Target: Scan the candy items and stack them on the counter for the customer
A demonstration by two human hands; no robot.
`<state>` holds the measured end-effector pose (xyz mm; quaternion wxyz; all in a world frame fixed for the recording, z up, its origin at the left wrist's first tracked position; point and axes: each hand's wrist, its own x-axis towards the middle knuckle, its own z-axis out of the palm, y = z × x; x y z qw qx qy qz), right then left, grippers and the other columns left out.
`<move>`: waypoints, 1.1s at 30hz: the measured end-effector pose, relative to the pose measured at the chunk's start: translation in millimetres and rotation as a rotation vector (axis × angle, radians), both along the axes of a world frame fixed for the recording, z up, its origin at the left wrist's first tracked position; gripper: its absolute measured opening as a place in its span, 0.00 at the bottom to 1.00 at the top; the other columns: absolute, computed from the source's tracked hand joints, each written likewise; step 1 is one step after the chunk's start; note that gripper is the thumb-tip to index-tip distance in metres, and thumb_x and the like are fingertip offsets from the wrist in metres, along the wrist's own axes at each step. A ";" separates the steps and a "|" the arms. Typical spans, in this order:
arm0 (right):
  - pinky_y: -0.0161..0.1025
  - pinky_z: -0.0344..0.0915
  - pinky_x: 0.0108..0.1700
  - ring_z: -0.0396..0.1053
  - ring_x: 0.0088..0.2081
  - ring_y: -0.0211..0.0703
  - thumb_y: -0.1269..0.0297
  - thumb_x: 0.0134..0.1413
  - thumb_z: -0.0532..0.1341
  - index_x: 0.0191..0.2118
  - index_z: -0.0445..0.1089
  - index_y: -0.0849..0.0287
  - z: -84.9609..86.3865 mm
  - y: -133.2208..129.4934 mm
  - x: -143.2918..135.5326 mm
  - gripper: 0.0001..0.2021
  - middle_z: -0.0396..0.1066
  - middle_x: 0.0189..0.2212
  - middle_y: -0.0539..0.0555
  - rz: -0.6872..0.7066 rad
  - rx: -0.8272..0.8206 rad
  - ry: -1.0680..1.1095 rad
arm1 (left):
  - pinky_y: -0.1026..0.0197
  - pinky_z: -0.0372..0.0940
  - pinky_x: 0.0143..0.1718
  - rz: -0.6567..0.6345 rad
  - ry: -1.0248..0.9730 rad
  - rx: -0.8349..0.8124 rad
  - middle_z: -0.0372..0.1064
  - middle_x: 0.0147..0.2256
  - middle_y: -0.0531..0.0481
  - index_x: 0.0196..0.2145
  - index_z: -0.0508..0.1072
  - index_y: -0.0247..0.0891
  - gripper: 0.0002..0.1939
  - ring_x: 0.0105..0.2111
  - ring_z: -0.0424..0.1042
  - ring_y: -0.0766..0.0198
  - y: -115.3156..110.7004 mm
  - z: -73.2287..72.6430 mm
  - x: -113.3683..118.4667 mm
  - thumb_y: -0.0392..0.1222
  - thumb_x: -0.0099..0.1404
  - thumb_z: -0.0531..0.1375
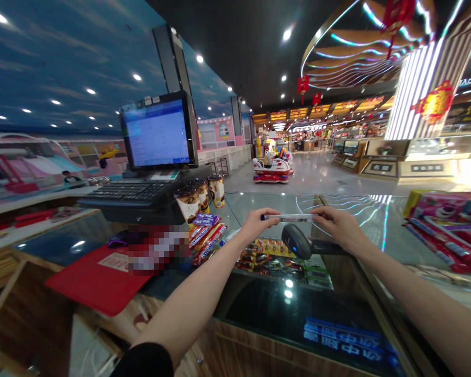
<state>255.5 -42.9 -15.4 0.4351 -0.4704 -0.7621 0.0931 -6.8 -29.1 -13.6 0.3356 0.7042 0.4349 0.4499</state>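
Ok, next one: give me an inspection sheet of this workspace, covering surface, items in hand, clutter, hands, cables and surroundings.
Surface: glass-topped counter, glossy, with lights reflecting in it.
Job's things: slim pen-like stick, held roughly level above a dark scanner-like device with a blue light.
Clutter: candy packs, lidded cups, red mat, keyboard and lit monitor at left; red packages at right.
Hands: left hand pinches the stick's left end, right hand its right end.
Cables: thin dark line beside the cups, possibly a cable; cannot confirm.
Surroundings: mall-like hall, children's ride, red lanterns overhead.
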 end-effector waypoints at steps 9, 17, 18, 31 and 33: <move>0.49 0.69 0.44 0.75 0.39 0.51 0.54 0.61 0.55 0.56 0.68 0.53 1.7 -3.0 4.5 0.21 0.79 0.42 0.55 0.009 -0.060 -0.031 | 0.66 0.65 0.31 0.166 -0.067 0.002 0.77 0.29 0.47 0.38 0.80 0.35 0.14 0.29 0.73 0.66 7.5 -1.1 -11.1 0.45 0.57 0.65; 0.49 0.68 0.52 0.74 0.48 0.52 0.46 0.54 0.62 0.56 0.70 0.54 1.9 -10.9 27.6 0.27 0.77 0.47 0.56 0.352 -0.293 -0.202 | 0.66 0.65 0.30 0.272 -0.066 -0.015 0.77 0.28 0.47 0.38 0.80 0.34 0.12 0.28 0.74 0.66 17.8 -7.5 -30.8 0.43 0.57 0.65; 0.49 0.68 0.53 0.74 0.48 0.53 0.46 0.51 0.65 0.56 0.69 0.55 1.2 -10.9 29.2 0.29 0.76 0.48 0.57 0.375 -0.325 -0.216 | 0.66 0.65 0.30 0.277 -0.070 -0.021 0.76 0.28 0.47 0.38 0.80 0.34 0.12 0.28 0.74 0.66 18.2 -7.6 -31.9 0.42 0.57 0.65; 0.44 0.67 0.44 0.74 0.40 0.49 0.60 0.47 0.65 0.55 0.69 0.55 -4.2 -17.4 18.5 0.26 0.77 0.40 0.53 0.334 -0.257 -0.396 | 0.67 0.60 0.25 0.328 -0.058 -0.023 0.74 0.25 0.50 0.37 0.80 0.34 0.13 0.22 0.67 0.69 20.5 -4.8 -40.8 0.43 0.55 0.65; 0.44 0.67 0.44 0.74 0.39 0.49 0.60 0.47 0.65 0.57 0.67 0.55 -2.9 -19.0 17.1 0.28 0.76 0.39 0.54 0.321 -0.244 -0.403 | 0.67 0.60 0.25 0.326 -0.061 -0.025 0.75 0.25 0.49 0.38 0.80 0.34 0.15 0.22 0.66 0.69 21.9 -4.9 -42.3 0.44 0.54 0.65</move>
